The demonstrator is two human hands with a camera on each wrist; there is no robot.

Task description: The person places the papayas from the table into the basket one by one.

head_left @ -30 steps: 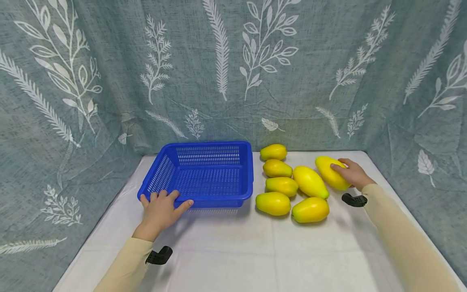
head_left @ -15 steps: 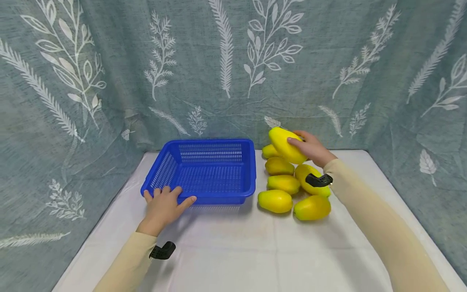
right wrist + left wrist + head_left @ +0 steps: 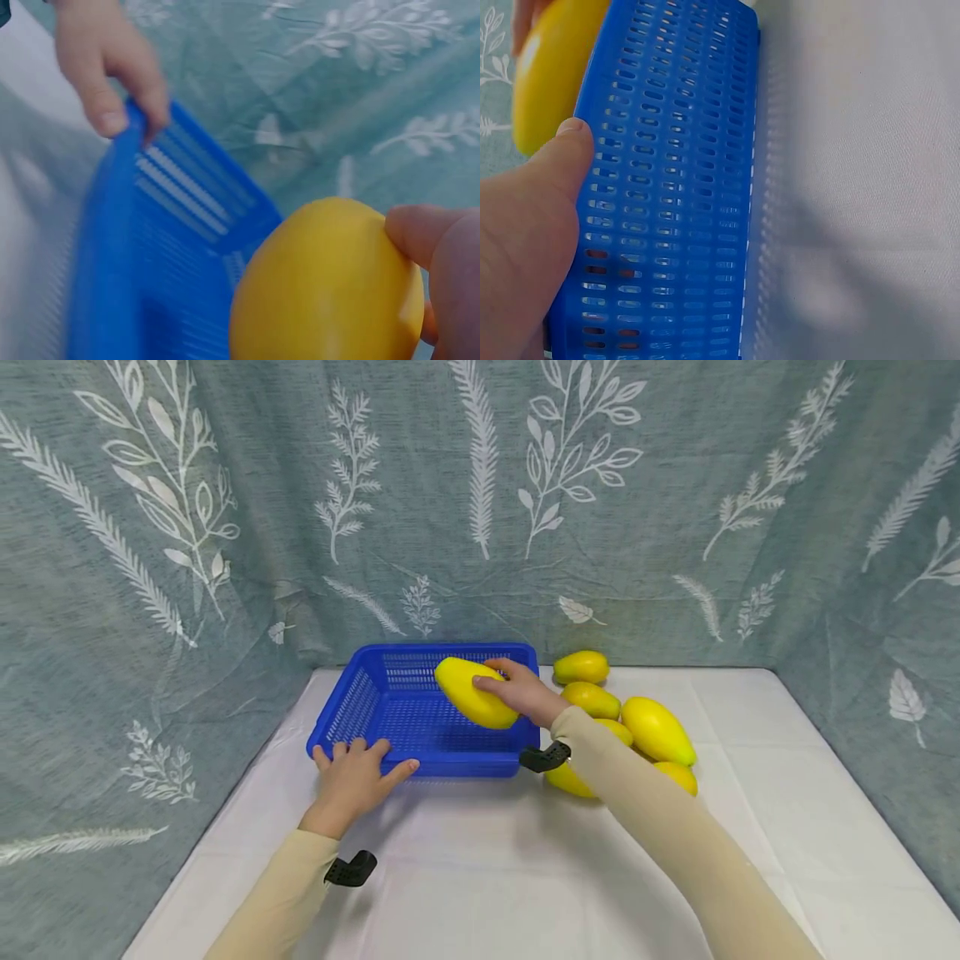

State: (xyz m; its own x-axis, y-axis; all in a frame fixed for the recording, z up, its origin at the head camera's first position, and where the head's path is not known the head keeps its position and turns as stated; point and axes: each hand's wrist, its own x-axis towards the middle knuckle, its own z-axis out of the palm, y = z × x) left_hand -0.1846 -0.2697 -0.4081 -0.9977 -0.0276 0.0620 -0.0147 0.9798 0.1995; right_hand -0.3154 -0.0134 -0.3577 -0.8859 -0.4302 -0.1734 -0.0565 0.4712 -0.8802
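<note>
A blue plastic basket (image 3: 465,767) with slotted walls stands on the white-covered table. My left hand (image 3: 348,789) grips its near rim at the left corner, thumb outside and fingers over the inner side, as the right wrist view shows. Over the basket's right half, my right hand (image 3: 525,692) holds a large yellow papaya (image 3: 472,695), with the thumb on its upper side. The right wrist view has this papaya (image 3: 322,292) up close, and part of that hand's grip is hidden behind it. Inside the basket, the visible floor is bare.
Several yellow papayas lie on the table to the right of the basket, among them a rear one (image 3: 582,667) and a large one (image 3: 658,730). My right forearm (image 3: 660,818) partly covers others. A grey-green patterned curtain (image 3: 420,510) hangs behind and at both sides.
My right hand has lifted the papaya from the table's right side and carried it left, across the other papayas, to above the basket. The left hand stays on the rim.
</note>
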